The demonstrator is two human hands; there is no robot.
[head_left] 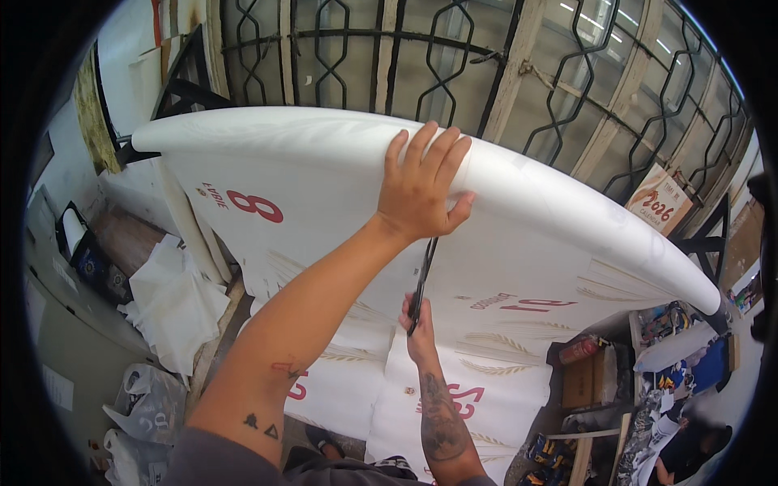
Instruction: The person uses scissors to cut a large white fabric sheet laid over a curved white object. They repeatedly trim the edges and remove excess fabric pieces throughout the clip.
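Across the middle of the head view, draped over a long roll: wide white printed sheet (519,243), red figures and pale wheat-ear patterns on it, hanging down in front toward the floor. Left hand (421,186) laid flat on the crest of the roll, fingers spread, palm pressing the sheet down, clamping rather than gripping. Right hand (417,328) lower, closed around the handles of black scissors (421,283), blades pointing up toward the left palm and set against the sheet; whether blades open or closed, cannot tell. Sheet judged thin, light, limp and fairly slick, likely coated fabric or plastic film; prone to creasing and slipping sideways under a blade, so best held taut close beside the cut line, pressed against the firm roll beneath. Long axis of roll running left to right, rising slightly at centre from lens bend; loose end falling toward the body. Crumpled white offcuts (174,300) lying at lower left.
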